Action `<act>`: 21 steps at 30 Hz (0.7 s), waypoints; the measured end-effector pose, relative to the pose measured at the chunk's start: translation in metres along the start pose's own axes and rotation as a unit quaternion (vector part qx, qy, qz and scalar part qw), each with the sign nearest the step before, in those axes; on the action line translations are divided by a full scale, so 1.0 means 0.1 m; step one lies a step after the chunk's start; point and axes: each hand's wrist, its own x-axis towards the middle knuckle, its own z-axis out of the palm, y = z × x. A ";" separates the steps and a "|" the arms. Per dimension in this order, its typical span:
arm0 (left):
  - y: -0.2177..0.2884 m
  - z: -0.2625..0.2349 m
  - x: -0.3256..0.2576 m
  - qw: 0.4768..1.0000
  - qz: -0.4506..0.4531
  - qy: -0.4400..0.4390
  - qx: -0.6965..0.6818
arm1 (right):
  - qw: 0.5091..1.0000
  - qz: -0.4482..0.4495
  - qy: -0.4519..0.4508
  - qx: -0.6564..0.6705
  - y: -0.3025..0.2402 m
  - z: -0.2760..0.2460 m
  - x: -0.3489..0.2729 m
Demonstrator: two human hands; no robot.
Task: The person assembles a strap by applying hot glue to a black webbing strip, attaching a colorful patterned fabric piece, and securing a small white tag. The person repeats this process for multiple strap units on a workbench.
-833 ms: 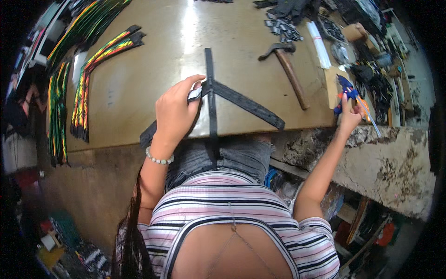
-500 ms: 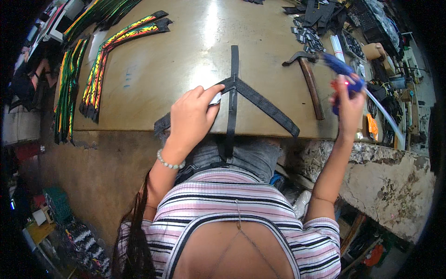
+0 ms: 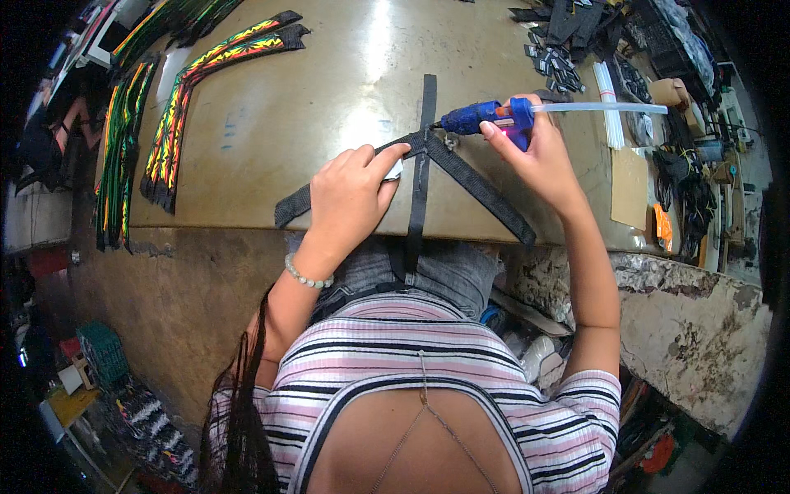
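Black webbing straps (image 3: 477, 185) lie crossed on the tan worktable (image 3: 288, 123), one long strap (image 3: 424, 165) running toward me and off the table's edge. My left hand (image 3: 350, 193) presses down on the left strap near the crossing, fingertips on a small white piece (image 3: 393, 171). My right hand (image 3: 535, 152) grips a blue glue gun (image 3: 485, 115) with a clear glue stick (image 3: 609, 107) sticking out behind. Its nozzle points left and touches the spot where the straps cross.
Colourful patterned curved straps (image 3: 189, 107) lie in rows at the table's left. Black buckles and strap pieces (image 3: 568, 41) pile at the far right, with glue sticks (image 3: 609, 107), a cardboard piece (image 3: 629, 185) and cables (image 3: 687, 189). A rough concrete ledge (image 3: 683, 321) sits lower right.
My right hand picked up the blue glue gun from the table's right side and brought it left to the strap crossing. My left hand stayed on the straps.
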 end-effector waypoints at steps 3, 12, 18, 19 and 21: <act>0.00 0.00 0.00 1.000 -0.001 0.002 0.003 | 1.000 -0.012 0.007 -0.010 -0.01 0.01 -0.07; 0.00 0.02 0.00 1.000 0.005 0.008 0.002 | 0.999 -0.031 0.014 -0.009 -0.03 0.07 -0.16; -0.01 0.01 -0.01 1.000 0.002 0.010 -0.003 | 0.999 -0.005 -0.041 0.003 -0.18 0.03 -0.39; -0.01 0.01 0.00 1.000 0.001 0.009 -0.003 | 0.999 -0.020 -0.046 0.008 -0.20 0.01 -0.44; 0.01 0.01 0.00 0.999 -0.012 0.016 -0.026 | 0.994 0.036 -0.080 0.060 -0.15 -0.10 -0.52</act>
